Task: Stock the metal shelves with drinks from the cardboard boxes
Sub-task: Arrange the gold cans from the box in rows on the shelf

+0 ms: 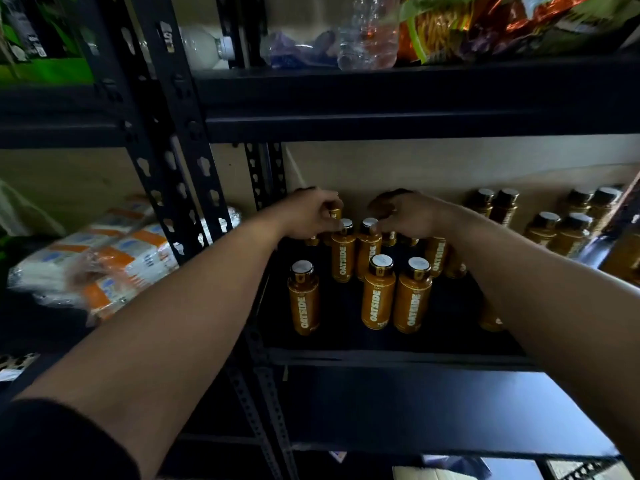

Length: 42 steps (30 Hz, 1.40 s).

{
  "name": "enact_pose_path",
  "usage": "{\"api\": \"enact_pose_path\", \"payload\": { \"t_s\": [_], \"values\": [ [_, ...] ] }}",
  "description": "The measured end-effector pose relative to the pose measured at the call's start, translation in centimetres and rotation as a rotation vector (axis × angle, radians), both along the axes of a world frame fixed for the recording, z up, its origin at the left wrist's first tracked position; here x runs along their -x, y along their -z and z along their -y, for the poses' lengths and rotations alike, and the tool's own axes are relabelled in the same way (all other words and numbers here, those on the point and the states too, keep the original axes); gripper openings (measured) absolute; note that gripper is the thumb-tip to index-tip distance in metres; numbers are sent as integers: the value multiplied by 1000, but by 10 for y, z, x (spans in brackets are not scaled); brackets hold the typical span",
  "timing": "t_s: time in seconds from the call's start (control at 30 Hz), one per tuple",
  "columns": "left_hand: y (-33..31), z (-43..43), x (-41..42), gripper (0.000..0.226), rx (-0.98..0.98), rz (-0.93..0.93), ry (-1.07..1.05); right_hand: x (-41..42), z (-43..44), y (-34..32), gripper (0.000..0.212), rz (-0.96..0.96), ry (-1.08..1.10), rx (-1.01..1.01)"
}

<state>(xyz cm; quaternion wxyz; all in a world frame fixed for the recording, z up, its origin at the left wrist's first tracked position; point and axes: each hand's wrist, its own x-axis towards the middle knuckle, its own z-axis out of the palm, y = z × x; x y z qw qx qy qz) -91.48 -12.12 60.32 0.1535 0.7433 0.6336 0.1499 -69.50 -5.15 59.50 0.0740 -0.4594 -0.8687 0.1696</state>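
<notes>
Up and left of the left grip [311, 216], a white bottle [204, 46] lies on its side. Above the right grip [401, 213] sits a clear bottle [369, 36], snack bags [485, 26] just beside it. Well left of both, wrapped orange-and-white packs [104, 261] lie piled, a green box [41, 64] higher up.

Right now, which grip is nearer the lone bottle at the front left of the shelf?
Left. Both hold rear bottles, but the left grip is almost straight behind the lone bottle; the right grip sits farther right.
</notes>
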Motion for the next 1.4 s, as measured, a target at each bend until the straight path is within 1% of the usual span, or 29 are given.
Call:
{"api": "enact_pose_path", "payload": {
  "t_s": [0.07, 0.13, 0.3, 0.4, 0.53, 0.63, 0.77, 0.9, 0.97, 1.03, 1.13, 1.23, 1.4],
  "values": [
    [13, -17, 0, 58, 14, -16, -27, 1, -15, 10, 60, 11, 16, -21],
    [23, -28, 1, 63, 36, 20, -50, -1, -27, 19, 61, 4, 10, -30],
    [46, -49, 6, 70, 88, 16, -70, -5, -51, 38, 61, -43, 12, 36],
    [59, -59, 2, 72, 90, 62, -80, -2, -61, 52, 61, -40, 2, 52],
    [71, -69, 0, 60, 49, 95, -95, 4, -63, 64, 60, -104, 0, 43],
    [71, -68, 3, 51, -25, 50, -125, 7, -64, 65, 57, -141, -11, 32],
    [70, -63, 8, 43, -41, 44, -119, 15, -66, 63, 56, -169, -44, 56],
    [69, -53, 16, 43, -45, 100, -140, 29, -70, 63, 51, -219, -85, 162],
    [70, -49, 22, 38, -50, 108, -157, 37, -72, 62, 51, -229, -113, 190],
    [72, -48, 27, 33, -57, 106, -200, 45, -74, 61, 51, -258, -139, 242],
    [74, -45, 33, 33, -64, 115, -263, 56, -73, 60, 46, -310, -166, 307],
    [77, -42, 37, 29, -85, 122, -285, 63, -74, 64, 46, -347, -168, 332],
    [79, -41, 39, 30, -81, 144, -297, 64, -77, 71, 44, -368, -168, 324]
  ]
}}
